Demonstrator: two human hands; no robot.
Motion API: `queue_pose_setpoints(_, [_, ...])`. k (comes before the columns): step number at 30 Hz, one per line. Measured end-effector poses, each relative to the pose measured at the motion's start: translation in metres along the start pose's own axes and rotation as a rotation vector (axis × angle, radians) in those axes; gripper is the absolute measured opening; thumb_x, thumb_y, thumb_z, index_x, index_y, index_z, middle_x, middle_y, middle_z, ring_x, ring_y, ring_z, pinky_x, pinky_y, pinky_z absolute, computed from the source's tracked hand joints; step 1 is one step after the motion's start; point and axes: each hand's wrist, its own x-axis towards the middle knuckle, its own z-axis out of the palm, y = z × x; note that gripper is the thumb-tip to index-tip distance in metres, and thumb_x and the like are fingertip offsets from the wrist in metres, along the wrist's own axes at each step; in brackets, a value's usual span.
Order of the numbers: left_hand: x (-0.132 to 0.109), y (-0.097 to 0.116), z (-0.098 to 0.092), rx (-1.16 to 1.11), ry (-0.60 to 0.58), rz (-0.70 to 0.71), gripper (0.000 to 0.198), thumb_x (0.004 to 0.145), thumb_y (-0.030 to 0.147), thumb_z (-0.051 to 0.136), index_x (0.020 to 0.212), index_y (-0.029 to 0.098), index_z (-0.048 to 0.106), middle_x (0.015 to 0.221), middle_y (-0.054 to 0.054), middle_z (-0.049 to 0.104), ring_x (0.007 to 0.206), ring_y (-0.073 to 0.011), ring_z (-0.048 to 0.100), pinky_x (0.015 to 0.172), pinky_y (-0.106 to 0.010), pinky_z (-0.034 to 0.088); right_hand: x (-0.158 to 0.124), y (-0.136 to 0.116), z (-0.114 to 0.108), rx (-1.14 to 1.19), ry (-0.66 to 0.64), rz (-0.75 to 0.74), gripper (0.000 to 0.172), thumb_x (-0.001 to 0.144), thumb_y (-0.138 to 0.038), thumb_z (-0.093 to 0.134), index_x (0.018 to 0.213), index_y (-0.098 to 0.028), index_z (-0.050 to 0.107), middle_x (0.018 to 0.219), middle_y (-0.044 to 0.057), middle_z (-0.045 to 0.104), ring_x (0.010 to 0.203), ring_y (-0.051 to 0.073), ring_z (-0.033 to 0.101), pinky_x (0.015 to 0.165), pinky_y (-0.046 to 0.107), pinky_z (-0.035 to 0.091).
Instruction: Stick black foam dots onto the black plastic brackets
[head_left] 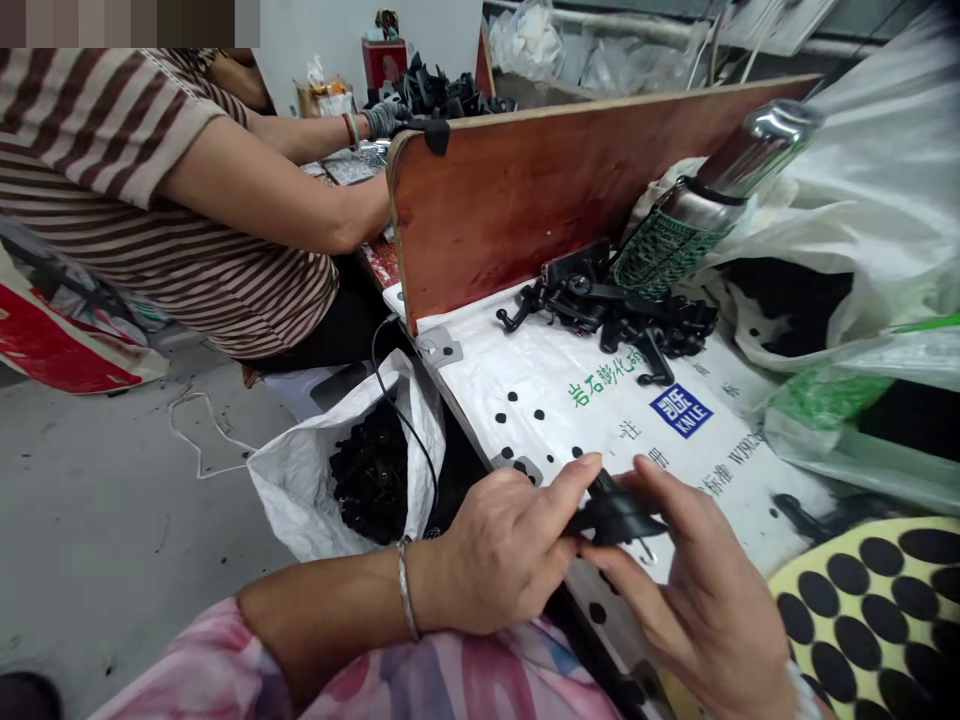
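Centrally, one small black plastic part (615, 515) sat pinched between two hands low in the view, above the near edge of the surface (570, 400). The left hand (502, 550) closed its thumb and forefinger on the part's left end; the right hand (697, 590) gripped its right end with its fingers (660, 480) over the top. Its long axis ran roughly left to right, nearly level. One sheet of black round pads (885, 600) lay just right of the hands, and loose black dots (525, 405) were scattered on the white printed covering. Farther back lay one heap of black parts (615, 310) against one wooden divider board (562, 190), beside one metal flask (712, 190). On the grey floor stood one white sack (300, 470) of black pieces. Beyond the board, one person in a striped shirt (112, 150) worked.
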Motion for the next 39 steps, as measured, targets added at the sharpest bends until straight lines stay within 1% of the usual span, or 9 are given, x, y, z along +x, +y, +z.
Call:
queue_pose_setpoints(4, [-0.002, -0.009, 0.002, 0.122, 0.006, 0.101, 0.071, 0.089, 0.014, 0.039, 0.145, 0.009, -0.005, 0.087, -0.009, 0.067, 0.073, -0.0209, 0.061, 0.076, -0.039, 0.046, -0.013, 0.002, -0.003, 0.077, -0.058, 0.082, 0.071, 0.089, -0.032, 0.058, 0.147, -0.018, 0.020, 0.114, 0.013, 0.053, 0.101, 0.024, 0.055, 0.084, 0.036, 0.052])
queue_pose_setpoints(12, [-0.007, -0.017, 0.006, 0.137, 0.001, 0.130, 0.071, 0.087, 0.009, 0.038, 0.146, 0.010, -0.003, 0.096, -0.011, 0.066, 0.080, -0.0219, 0.062, 0.080, -0.041, 0.045, -0.016, 0.003, -0.008, 0.049, -0.091, 0.059, 0.064, 0.088, -0.030, 0.060, 0.143, -0.018, 0.029, 0.113, 0.013, 0.053, 0.093, 0.023, 0.057, 0.078, 0.034, 0.052])
queue_pose_setpoints(16, [-0.013, -0.020, -0.009, 0.186, 0.002, 0.070, 0.066, 0.087, 0.009, 0.038, 0.145, 0.011, 0.007, 0.099, -0.012, 0.065, 0.084, -0.0230, 0.062, 0.081, -0.040, 0.046, -0.013, 0.003, -0.015, 0.029, -0.123, 0.049, 0.058, 0.089, -0.025, 0.058, 0.140, -0.016, 0.034, 0.108, 0.012, 0.055, 0.085, 0.021, 0.057, 0.074, 0.034, 0.050])
queue_pose_setpoints(21, [-0.064, -0.050, -0.046, 0.525, 0.262, -0.187, 0.057, 0.085, 0.013, 0.047, 0.139, 0.019, 0.031, 0.100, -0.008, 0.064, 0.090, -0.0233, 0.061, 0.083, -0.036, 0.048, -0.009, 0.016, -0.033, -0.070, -0.074, 0.087, 0.046, 0.090, -0.021, 0.054, 0.135, -0.019, 0.041, 0.104, 0.011, 0.056, 0.081, 0.020, 0.058, 0.070, 0.033, 0.050])
queue_pose_setpoints(24, [-0.106, -0.079, -0.065, 0.745, 0.245, -0.326, 0.052, 0.087, 0.021, 0.049, 0.138, 0.015, 0.035, 0.092, -0.008, 0.065, 0.080, -0.0233, 0.062, 0.075, -0.035, 0.049, -0.009, 0.028, -0.045, -0.136, -0.036, 0.114, 0.043, 0.091, -0.021, 0.053, 0.133, -0.019, 0.042, 0.101, 0.010, 0.056, 0.079, 0.019, 0.058, 0.068, 0.032, 0.050])
queue_pose_setpoints(28, [-0.136, -0.108, -0.077, 1.051, 0.008, -0.394, 0.040, 0.089, 0.032, 0.045, 0.121, 0.009, 0.050, 0.066, -0.006, 0.063, 0.060, -0.0253, 0.060, 0.063, -0.037, 0.045, -0.013, 0.037, -0.059, -0.189, 0.029, 0.128, 0.045, 0.091, -0.022, 0.053, 0.134, -0.019, 0.040, 0.101, 0.011, 0.056, 0.078, 0.019, 0.058, 0.069, 0.033, 0.051])
queue_pose_setpoints(30, [-0.133, -0.111, -0.078, 1.082, 0.007, -0.367, 0.034, 0.089, 0.033, 0.046, 0.114, 0.012, 0.054, 0.065, -0.004, 0.065, 0.058, -0.0244, 0.061, 0.062, -0.036, 0.043, -0.015, 0.038, -0.065, -0.209, 0.060, 0.133, 0.043, 0.091, -0.022, 0.053, 0.132, -0.020, 0.042, 0.101, 0.010, 0.057, 0.077, 0.018, 0.059, 0.068, 0.032, 0.051])
queue_pose_setpoints(33, [-0.103, -0.103, -0.076, 0.973, 0.121, -0.308, 0.031, 0.089, 0.033, 0.046, 0.113, 0.015, 0.055, 0.071, -0.004, 0.066, 0.059, -0.0206, 0.061, 0.067, -0.035, 0.043, -0.010, 0.045, -0.068, -0.227, 0.079, 0.175, 0.033, 0.092, -0.026, 0.051, 0.124, -0.019, 0.049, 0.099, 0.010, 0.058, 0.074, 0.017, 0.059, 0.065, 0.031, 0.051])
queue_pose_setpoints(39, [-0.015, -0.064, -0.047, 0.676, 0.273, -0.069, 0.029, 0.085, 0.017, 0.055, 0.115, 0.016, 0.054, 0.077, -0.003, 0.063, 0.070, -0.0178, 0.059, 0.086, -0.040, 0.041, 0.052, 0.110, -0.041, -0.387, -0.138, 0.596, 0.030, 0.092, -0.037, 0.046, 0.109, -0.016, 0.059, 0.101, 0.011, 0.060, 0.080, 0.022, 0.061, 0.072, 0.037, 0.049])
